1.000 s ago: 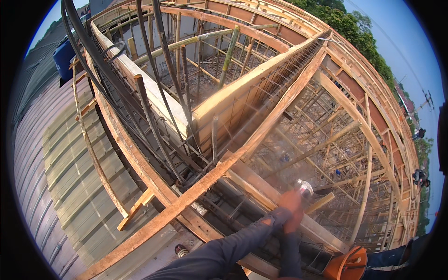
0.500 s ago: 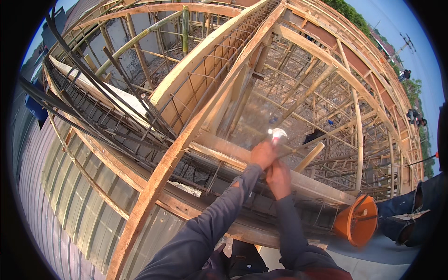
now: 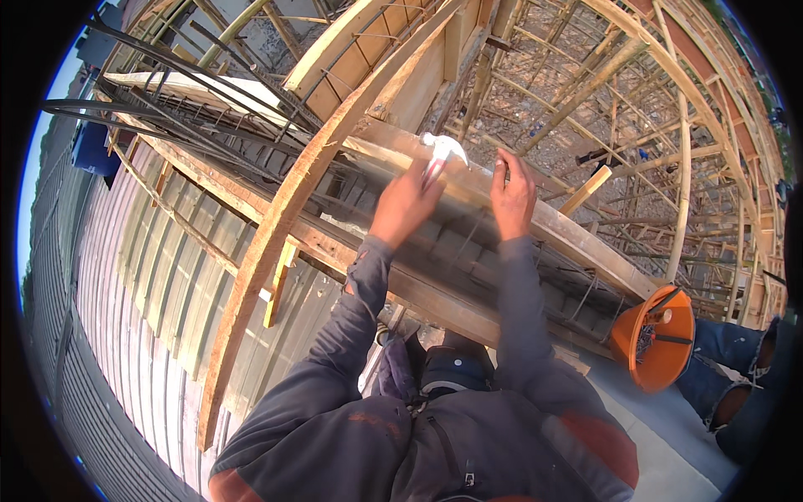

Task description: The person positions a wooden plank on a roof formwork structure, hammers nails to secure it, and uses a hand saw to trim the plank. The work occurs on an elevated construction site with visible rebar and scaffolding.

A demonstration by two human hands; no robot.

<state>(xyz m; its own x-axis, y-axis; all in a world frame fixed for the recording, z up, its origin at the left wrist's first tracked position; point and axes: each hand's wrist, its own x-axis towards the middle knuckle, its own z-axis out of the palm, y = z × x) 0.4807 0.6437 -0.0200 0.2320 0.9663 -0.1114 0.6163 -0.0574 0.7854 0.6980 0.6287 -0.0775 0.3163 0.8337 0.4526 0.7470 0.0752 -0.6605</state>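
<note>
Parted from the right hand [image 3: 513, 197] (grip cannot be told), the left hand [image 3: 406, 205] holds a hammer [image 3: 440, 156], head outermost, handle slanting forward-right.

An open-air building site: board formwork [image 3: 422, 84] stands at twelve o'clock in the view, slender pole props [image 3: 585, 96] crowd around two, steel reinforcing bars [image 3: 192, 130] run at ten, and corrugated roofing [image 3: 113, 272] spreads at nine, all in daylight.

Free air separates the left hand [image 3: 406, 205] and right hand [image 3: 513, 197]; a long timber [image 3: 280, 209] bars passage leftward.
</note>
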